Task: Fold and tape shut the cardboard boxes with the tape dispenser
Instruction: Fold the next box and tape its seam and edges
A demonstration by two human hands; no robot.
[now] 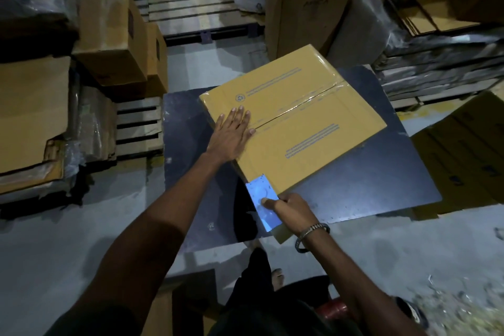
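Dim storeroom — grey concrete floor (68,248), wooden pallets (188,0) at the back and left, stacked cartons (308,8) and flattened cardboard (30,114) around a dark board (362,185).

The left hand (231,135) lies flat, fingers straight, on the closed cardboard box (293,117), beside its taped centre seam. The right hand (293,211) grips a blue tape dispenser (261,200) at the box's near corner, over a dark table (368,183).

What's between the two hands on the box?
In the head view, only the box's bare yellow flap lies between the left hand, flat on top, and the right hand gripping the blue tape dispenser at the near corner.
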